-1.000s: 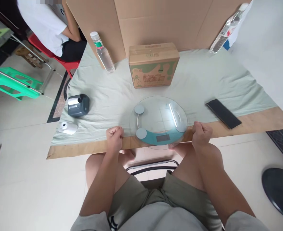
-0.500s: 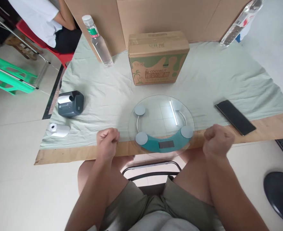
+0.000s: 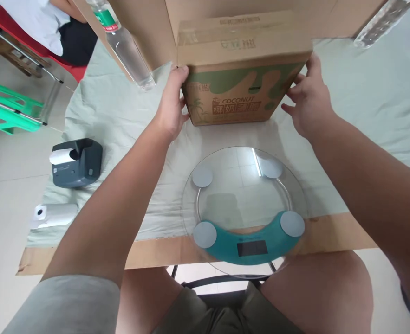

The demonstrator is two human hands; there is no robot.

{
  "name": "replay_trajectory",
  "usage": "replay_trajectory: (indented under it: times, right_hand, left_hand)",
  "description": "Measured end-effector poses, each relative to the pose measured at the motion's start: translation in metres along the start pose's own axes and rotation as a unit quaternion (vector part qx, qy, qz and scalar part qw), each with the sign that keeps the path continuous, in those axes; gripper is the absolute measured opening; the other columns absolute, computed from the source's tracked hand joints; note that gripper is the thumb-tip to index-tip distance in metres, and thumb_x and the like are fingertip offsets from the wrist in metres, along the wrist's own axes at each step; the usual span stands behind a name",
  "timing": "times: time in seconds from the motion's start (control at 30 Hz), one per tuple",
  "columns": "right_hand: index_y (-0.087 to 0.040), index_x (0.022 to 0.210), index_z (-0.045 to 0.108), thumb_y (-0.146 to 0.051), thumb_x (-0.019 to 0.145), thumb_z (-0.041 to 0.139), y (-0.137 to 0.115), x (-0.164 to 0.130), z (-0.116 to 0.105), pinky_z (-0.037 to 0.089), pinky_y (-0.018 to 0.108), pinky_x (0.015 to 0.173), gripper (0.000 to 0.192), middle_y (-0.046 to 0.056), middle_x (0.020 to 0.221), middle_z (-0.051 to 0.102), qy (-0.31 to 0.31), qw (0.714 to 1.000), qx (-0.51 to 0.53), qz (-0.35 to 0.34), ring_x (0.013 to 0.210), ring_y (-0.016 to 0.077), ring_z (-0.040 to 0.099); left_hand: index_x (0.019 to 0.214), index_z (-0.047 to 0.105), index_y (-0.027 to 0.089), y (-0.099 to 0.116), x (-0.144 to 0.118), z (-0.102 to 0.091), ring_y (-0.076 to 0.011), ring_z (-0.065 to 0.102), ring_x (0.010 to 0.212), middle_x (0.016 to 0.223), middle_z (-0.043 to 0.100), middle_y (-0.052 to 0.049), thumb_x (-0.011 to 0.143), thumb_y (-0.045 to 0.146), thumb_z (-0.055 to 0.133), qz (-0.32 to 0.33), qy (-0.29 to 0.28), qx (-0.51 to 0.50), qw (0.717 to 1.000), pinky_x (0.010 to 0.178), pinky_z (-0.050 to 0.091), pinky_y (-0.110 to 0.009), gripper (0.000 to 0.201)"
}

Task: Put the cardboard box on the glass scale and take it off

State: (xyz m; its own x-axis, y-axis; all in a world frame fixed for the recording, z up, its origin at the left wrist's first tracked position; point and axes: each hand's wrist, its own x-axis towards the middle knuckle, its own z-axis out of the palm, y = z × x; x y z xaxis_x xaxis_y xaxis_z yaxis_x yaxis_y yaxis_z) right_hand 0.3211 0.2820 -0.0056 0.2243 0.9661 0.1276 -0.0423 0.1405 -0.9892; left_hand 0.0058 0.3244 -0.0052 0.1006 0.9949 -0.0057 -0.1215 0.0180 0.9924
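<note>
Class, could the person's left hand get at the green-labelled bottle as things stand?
Probably yes: the bottle is nearby and nothing visible lies between it and the left hand, though that hand would first have to leave the carton.

We are looking at a brown box (image 3: 243, 55) that is carrying a green, wavy-edged patch (image 3: 222, 81), a palm-tree print (image 3: 197, 109) and darker brown lettering (image 3: 237, 99). We are seeing a clear scale (image 3: 244, 208) that is showing a teal band (image 3: 281, 241), silver-grey discs (image 3: 205, 234) and a dark display (image 3: 252, 248). We are finding the cloth (image 3: 170, 190) pale green and the wooden edge (image 3: 156, 253) tan. We are also noticing a blue-grey machine (image 3: 77, 164), a white paper roll (image 3: 55, 215), a clear bottle (image 3: 130, 53) with a green-and-red label (image 3: 106, 20), a bright green stool (image 3: 9, 104), a red chair (image 3: 16, 23) and our light grey sleeve (image 3: 68, 306).
</note>
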Motion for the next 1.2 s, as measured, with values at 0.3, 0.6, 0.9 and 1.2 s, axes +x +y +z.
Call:
replay_trajectory:
  times: [0.3, 0.6, 0.9, 1.2]
  right_hand:
    - [-0.034, 0.112, 0.047, -0.017, 0.065, 0.075, -0.044, -0.038, 0.033, 0.051, 0.033, 0.093, 0.057, -0.004, 0.127, 0.062, -0.026, 0.997, 0.032, -0.070, 0.120, 0.0207, 0.051]
    - [-0.038, 0.128, 0.050, -0.017, 0.061, 0.064, -0.099, -0.177, -0.013, 0.057, 0.037, 0.094, 0.072, -0.002, 0.129, 0.060, -0.080, 0.987, -0.018, -0.136, 0.121, 0.0232, 0.059]
    - [-0.036, 0.143, 0.049, -0.027, 0.071, 0.063, -0.063, -0.279, -0.032, 0.046, 0.053, 0.124, 0.074, 0.003, 0.144, 0.059, -0.063, 0.990, -0.078, -0.103, 0.144, 0.0289, 0.053]
    - [-0.038, 0.146, 0.047, -0.027, 0.074, 0.066, -0.049, -0.296, -0.044, 0.052, 0.050, 0.116, 0.075, 0.002, 0.141, 0.061, -0.060, 0.993, -0.056, -0.089, 0.135, 0.0272, 0.058]
  left_hand:
    - [0.126, 0.063, 0.037, 0.045, -0.052, 0.025, -0.0361, 0.065, 0.122, 0.110, 0.072, -0.009, 0.081, 0.070, 0.066, 0.060, -0.002, 0.027, 0.998, 0.100, 0.059, -0.053, 0.056]
    - [0.114, 0.071, 0.033, 0.092, -0.217, 0.044, -0.0396, 0.053, 0.145, 0.144, 0.065, -0.004, 0.078, 0.080, 0.067, 0.096, -0.009, -0.019, 0.995, 0.111, 0.055, -0.049, 0.060]
    - [0.123, 0.070, 0.030, 0.050, -0.310, 0.042, -0.0362, 0.054, 0.145, 0.141, 0.070, -0.009, 0.079, 0.080, 0.065, 0.032, -0.007, -0.047, 0.998, 0.111, 0.054, -0.045, 0.067]
    - [0.143, 0.063, 0.031, 0.038, -0.329, 0.042, -0.0349, 0.044, 0.155, 0.159, 0.057, -0.007, 0.083, 0.074, 0.066, 0.044, -0.022, -0.018, 0.999, 0.130, 0.037, -0.049, 0.073]
